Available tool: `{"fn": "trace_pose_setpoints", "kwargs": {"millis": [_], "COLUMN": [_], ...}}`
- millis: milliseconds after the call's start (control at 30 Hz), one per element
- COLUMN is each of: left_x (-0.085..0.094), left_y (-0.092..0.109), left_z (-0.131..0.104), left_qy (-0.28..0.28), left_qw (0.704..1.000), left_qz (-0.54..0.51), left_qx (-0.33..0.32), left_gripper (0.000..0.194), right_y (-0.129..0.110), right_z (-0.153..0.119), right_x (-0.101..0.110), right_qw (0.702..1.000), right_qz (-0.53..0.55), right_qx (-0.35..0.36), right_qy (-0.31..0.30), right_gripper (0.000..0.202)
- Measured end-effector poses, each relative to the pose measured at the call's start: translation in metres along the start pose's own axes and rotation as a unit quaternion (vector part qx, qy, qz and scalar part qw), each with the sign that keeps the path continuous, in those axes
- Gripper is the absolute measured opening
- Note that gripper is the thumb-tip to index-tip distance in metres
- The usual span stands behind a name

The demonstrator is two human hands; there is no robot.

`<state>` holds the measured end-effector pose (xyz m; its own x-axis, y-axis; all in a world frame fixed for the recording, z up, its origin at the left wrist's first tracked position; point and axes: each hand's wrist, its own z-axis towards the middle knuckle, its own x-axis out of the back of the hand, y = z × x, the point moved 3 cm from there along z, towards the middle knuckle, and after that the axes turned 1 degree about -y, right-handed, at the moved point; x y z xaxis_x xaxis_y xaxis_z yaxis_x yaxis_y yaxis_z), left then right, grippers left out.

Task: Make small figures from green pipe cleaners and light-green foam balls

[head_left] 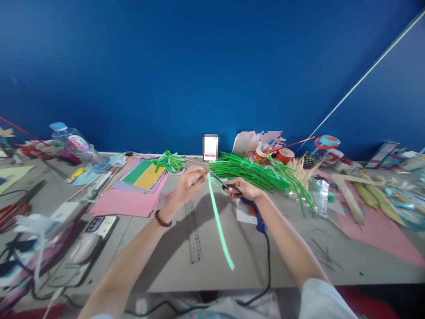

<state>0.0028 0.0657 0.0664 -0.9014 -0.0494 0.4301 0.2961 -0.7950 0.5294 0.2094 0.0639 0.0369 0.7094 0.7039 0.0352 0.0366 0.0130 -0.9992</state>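
Note:
My left hand is closed in a pinch at the upper end of a pale green strip. The strip hangs down over the table toward its front edge. In my right hand is a pair of scissors with dark handles, its blades pointing up and left toward the pinched end. Whether the blades touch the strip cannot be made out. Below my hands lies a clear ruler. A blue glue gun rests under my right wrist.
Green pipe cleaners lie in a bundle behind my right hand. A phone leans against the blue wall. Pink paper and a plastic bottle are at left; corn husks lie at right. The glue gun's cord crosses the front edge.

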Motion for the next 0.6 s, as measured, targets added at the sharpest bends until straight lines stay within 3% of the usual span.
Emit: {"fn": "trace_pose_setpoints", "kwargs": {"millis": [400, 600], "left_x": [-0.004, -0.004], "left_y": [0.001, 0.005], "left_z": [-0.005, -0.003], "left_qy": [-0.001, -0.009], "left_qw": [0.992, 0.993], "left_qz": [0.106, 0.104], "left_qx": [-0.060, -0.062], "left_gripper": [0.012, 0.015], "right_y": [0.006, 0.007], "right_z": [0.002, 0.005], "right_x": [-0.008, -0.011], "right_qw": [0.998, 0.998], "right_qz": [0.048, 0.058], "right_qx": [-0.010, 0.000], "right_qy": [-0.038, -0.019], "right_gripper": [0.046, 0.049]}}
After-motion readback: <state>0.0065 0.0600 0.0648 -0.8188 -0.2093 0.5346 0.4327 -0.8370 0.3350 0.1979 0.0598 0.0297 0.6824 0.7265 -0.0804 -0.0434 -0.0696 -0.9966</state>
